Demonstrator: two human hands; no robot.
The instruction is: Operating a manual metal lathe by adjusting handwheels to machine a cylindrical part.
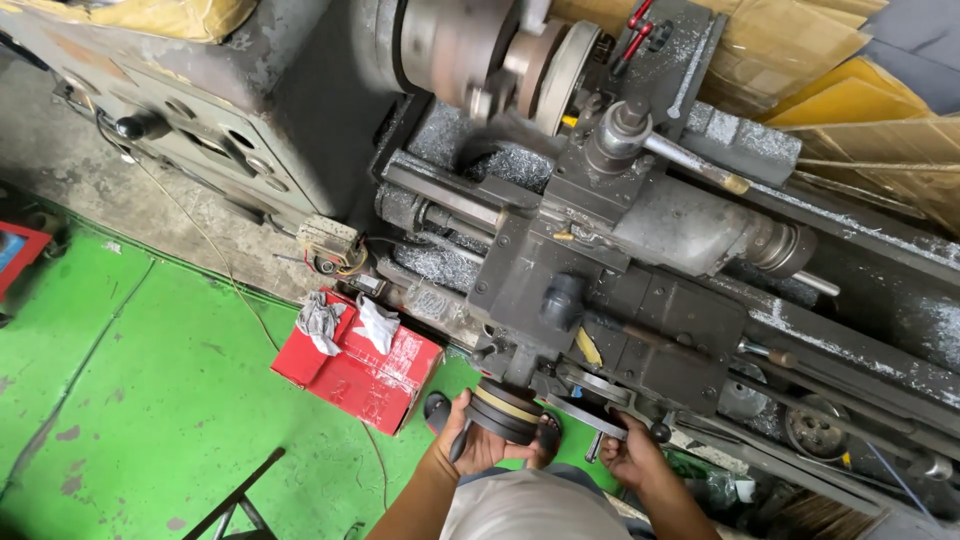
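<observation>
handwheel [505, 412] sits at the near edge of the lathe [600, 250], low on its front apron. left hand [478, 445] cups it from below, fingers wrapped around the rim. right hand [632, 458] is closed on a smaller crank handle [600, 415] just beside it. open green floor [150, 400] spreads to the left; a red box [358, 362] with rags lies near the wheel.

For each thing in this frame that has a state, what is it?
Left hand: gripping the round handwheel.
Right hand: holding the crank handle.
Lathe chuck: blurred, seemingly spinning.
Red box: closed, rags on top.
Lathe bed: dusted with metal chips.
</observation>
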